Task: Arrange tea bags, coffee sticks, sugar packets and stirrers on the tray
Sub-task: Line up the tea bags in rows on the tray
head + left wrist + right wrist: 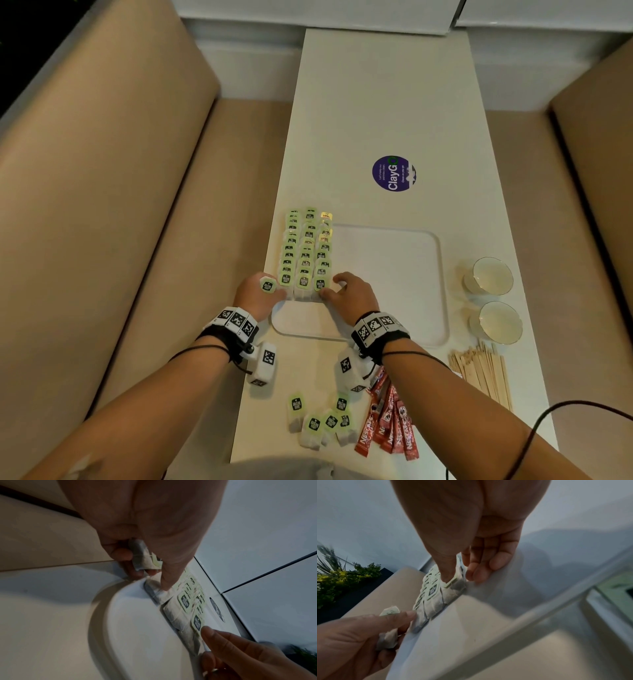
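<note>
A white tray (394,284) lies on the table, and three rows of green-tagged tea bags (306,253) fill its left side. My left hand (274,291) is at the near left corner of the rows. Its curled fingers hold a spare tea bag (140,558), and its thumb presses on the nearest bag of the left row. My right hand (330,287) is at the near end of the right row. Its thumb (448,574) sits on that row's front tea bag (453,588), pinching it against the fingers beside it.
Several loose tea bags (322,421) and red coffee sticks (387,425) lie near the table's front edge. Wooden stirrers (483,373) lie to the right, beyond them two glass bowls (491,275). A purple sticker (394,173) is farther back. Beige benches flank the table.
</note>
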A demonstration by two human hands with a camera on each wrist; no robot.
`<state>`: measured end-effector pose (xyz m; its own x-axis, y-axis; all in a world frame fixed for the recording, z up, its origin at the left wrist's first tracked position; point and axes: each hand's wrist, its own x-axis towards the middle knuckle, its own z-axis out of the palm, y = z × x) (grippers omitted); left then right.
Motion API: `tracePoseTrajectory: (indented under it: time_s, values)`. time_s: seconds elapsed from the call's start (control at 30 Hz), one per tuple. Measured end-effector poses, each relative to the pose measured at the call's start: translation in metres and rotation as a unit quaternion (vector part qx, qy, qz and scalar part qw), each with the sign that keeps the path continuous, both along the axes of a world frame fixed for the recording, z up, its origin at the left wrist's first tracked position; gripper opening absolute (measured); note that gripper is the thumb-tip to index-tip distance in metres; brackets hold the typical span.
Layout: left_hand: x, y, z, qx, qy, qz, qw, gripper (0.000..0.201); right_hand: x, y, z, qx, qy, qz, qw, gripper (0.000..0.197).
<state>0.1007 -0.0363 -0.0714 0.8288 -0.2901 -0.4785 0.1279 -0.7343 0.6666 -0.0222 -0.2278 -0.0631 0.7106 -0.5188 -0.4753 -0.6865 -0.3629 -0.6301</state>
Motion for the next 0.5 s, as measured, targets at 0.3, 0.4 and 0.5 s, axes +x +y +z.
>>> tracePoseTrajectory:
  time_s: [0.3,0.4,0.5]
  values:
    - [0.0022,-0.0048,0.0025,0.008,-0.001,-0.001,1.0,0.026,0.0063,-0.002,-0.001,-0.004,-0.006,0.016,1.0,0.05]
    - [0.0024,-0.0056,0.0031,0.004,-0.001,0.004,1.0,0.027,0.0079,-0.0029,-0.0033,0.0,-0.003,0.013,1.0,0.057]
    - [0.0021,-0.0055,0.0048,0.006,-0.001,0.003,1.0,0.027,0.0095,-0.0027,-0.0052,0.001,-0.003,0.013,1.0,0.058]
